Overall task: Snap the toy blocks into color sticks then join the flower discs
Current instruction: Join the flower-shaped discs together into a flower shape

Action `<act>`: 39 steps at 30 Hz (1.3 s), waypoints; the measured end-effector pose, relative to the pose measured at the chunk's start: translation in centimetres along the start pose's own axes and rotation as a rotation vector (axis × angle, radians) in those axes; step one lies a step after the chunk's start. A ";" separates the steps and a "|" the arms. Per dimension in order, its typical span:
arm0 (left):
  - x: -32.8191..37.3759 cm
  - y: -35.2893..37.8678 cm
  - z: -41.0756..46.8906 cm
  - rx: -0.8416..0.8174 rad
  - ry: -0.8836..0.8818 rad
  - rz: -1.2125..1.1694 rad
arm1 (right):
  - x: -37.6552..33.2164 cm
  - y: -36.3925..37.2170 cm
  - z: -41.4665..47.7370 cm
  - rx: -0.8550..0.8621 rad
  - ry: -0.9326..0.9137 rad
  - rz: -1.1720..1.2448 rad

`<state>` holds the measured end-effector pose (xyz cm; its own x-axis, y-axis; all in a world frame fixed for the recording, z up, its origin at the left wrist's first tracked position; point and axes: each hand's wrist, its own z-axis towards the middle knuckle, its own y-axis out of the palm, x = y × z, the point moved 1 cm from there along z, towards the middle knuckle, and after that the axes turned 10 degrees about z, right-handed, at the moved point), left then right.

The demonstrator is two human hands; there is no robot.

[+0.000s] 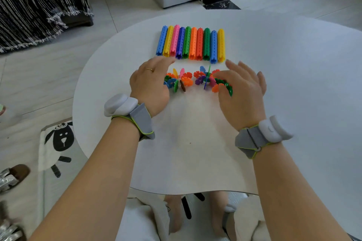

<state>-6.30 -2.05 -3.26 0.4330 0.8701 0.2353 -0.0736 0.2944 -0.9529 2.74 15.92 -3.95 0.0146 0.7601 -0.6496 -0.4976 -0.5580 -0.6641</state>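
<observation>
Forearms come in from the bottom edge, each with a grey strap and a white sensor pod at the wrist: left wristband (125, 107), right wristband (270, 133). Both are over the white round desk (293, 84).

Left grip (150, 84): palm down, fingers straight and loosely apart, clamped on nothing. Its inner edge covers the left side of the left flower-disc cluster (179, 81); can't tell if it touches. Gold ring on one finger.

Right grip (242, 92): fingers spread and straight, not closed on anything. Thumb lies over the right end of the right flower-disc cluster (207, 79).

The two clusters are mixed colours, already joined, sitting near each other between the hands with a small gap.

Colour sticks (193, 43): ten, flat, side by side in one tight row just beyond the clusters. Order from the left: blue, yellow, pink, dark blue, green, orange, red, green, blue, yellow.
</observation>
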 end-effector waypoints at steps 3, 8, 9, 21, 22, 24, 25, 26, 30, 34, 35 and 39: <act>0.1 0.2 -0.8 -0.089 -0.116 -0.002 | 0.8 -1.4 -0.1 -0.088 0.176 -0.057; 0.6 0.7 -2.0 -0.053 -0.245 -0.053 | 1.1 -1.7 -0.4 -0.186 0.255 -0.034; 0.5 0.8 -2.1 -0.031 -0.256 -0.105 | 1.1 -1.6 -0.4 -0.176 0.248 -0.013; -2.2 1.1 0.1 0.044 -0.288 -0.146 | 2.3 -0.9 1.1 -0.031 0.306 -0.044; -2.2 1.1 0.5 0.047 -0.286 -0.136 | 2.4 -0.7 1.2 -0.026 0.301 -0.055; -2.3 1.2 1.2 0.047 -0.283 -0.125 | 2.5 -0.4 1.6 -0.019 0.294 -0.084; -2.2 1.3 1.6 0.044 -0.278 -0.126 | 2.5 -0.3 1.7 -0.016 0.290 -0.097; -2.2 1.3 1.8 0.038 -0.271 -0.128 | 2.4 -0.2 1.8 -0.015 0.291 -0.109; -1.8 0.9 1.7 0.020 -0.245 -0.066 | 1.0 -0.1 1.2 -0.096 0.281 -0.162; 0.0 0.3 -0.6 0.053 -0.220 0.022 | -0.1 0.9 0.1 -0.256 0.081 -0.234; 0.5 0.4 -1.2 0.040 -0.189 0.039 | -0.1 1.2 -0.1 -0.282 0.071 -0.253; 1.3 1.6 -2.0 -0.075 -0.105 0.117 | -0.4 1.7 -0.6 -0.309 0.074 -0.300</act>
<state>-4.04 -1.26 -4.84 0.3293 0.9343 0.1369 -0.0492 0.1617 -0.9856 2.42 14.49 -5.00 0.1863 0.8843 -0.4282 -0.1791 -0.3979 -0.8998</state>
